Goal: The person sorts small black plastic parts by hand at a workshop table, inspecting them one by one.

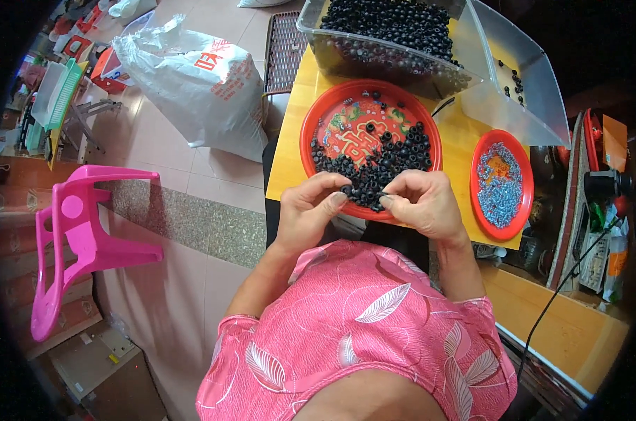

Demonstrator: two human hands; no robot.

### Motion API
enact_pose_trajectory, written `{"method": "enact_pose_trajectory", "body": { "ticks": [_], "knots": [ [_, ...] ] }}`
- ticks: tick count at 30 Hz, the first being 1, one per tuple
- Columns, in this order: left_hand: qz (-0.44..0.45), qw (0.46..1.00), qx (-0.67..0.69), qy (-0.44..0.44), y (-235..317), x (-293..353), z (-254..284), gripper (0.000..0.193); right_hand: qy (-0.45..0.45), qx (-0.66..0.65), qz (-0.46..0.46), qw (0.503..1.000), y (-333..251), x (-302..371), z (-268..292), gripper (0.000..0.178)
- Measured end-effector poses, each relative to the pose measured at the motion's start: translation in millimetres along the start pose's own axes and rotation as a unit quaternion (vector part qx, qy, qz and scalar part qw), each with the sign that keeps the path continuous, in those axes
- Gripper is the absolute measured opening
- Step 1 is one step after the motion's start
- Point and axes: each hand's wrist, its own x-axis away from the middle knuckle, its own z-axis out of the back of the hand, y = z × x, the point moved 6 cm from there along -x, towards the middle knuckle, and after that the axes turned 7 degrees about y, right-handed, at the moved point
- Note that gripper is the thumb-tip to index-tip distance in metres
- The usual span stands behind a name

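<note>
Both hands are meeting at the centre of the frame, over the near rim of the large red plate (318, 116). The left hand (309, 207) and the right hand (420, 203) are each curling shut, thumb and forefinger pinching something small and black (363, 192) between them — most likely one of the black rings (388, 158) heaped on the plate, though the fingers are hiding how it is being held. It looks like an assembly step mid-fit; finishing it would call for fine, steady fingertip pressure. The rings are looking hard, glossy and round (plastic or rubber, I cannot tell). To the right, a smaller red plate (481, 151) is holding tiny bluish-grey pieces (500, 186) — and in the upper centre a clear plastic bin (311, 28) is brimming with more black rings.
</note>
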Motion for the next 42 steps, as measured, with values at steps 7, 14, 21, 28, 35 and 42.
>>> {"method": "enact_pose_trajectory", "body": {
  "ticks": [7,14,21,28,35,42],
  "knots": [
    [0.040,0.986,0.158,-0.038,-6,2,-8,0.023,-0.073,-0.107,-0.103,0.986,0,-3,-18,0.010],
    [0.115,0.940,0.316,-0.047,-23,0,-13,0.022,-0.045,-0.151,-0.088,0.983,-1,-7,-21,0.011],
    [0.103,0.947,0.300,-0.045,-25,3,-10,0.023,-0.073,-0.123,-0.068,0.987,-1,-7,-25,0.010],
    [0.099,0.959,0.264,-0.041,-18,3,-9,0.023,-0.091,-0.105,-0.057,0.989,3,-8,-26,0.009],
    [0.036,0.985,0.160,-0.042,-11,1,-10,0.018,-0.108,-0.087,-0.057,0.989,4,-9,-25,0.010],
    [-0.204,0.969,-0.116,-0.082,17,4,-13,0.019,-0.146,-0.075,-0.109,0.980,15,-11,-24,0.011]
  ]
}}
